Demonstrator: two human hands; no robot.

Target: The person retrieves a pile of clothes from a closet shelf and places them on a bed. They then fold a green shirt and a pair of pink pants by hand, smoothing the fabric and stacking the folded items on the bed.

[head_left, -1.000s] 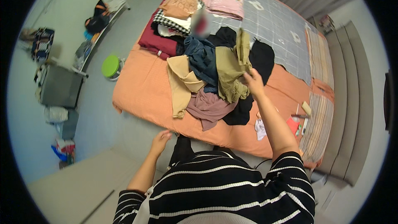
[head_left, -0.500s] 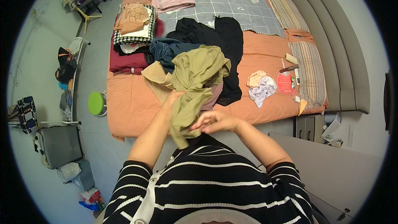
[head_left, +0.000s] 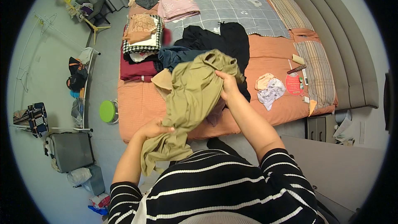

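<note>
An olive-green garment hangs in front of me, held up over the near edge of the bed. My right hand grips its upper edge. My left hand holds its lower part, with loose cloth drooping below. Behind the garment lies a heap of unfolded clothes: a black piece, a dark blue piece and a tan piece.
Folded stacks sit at the bed's left side: a checked and brown pile, a maroon pile, pink items. Small white and peach clothes lie right. A green stool, suitcase and bags stand on the floor left.
The olive garment was lifted off the heap and is now held spread between both hands; my left hand came up from the bed edge and took the lower cloth.
</note>
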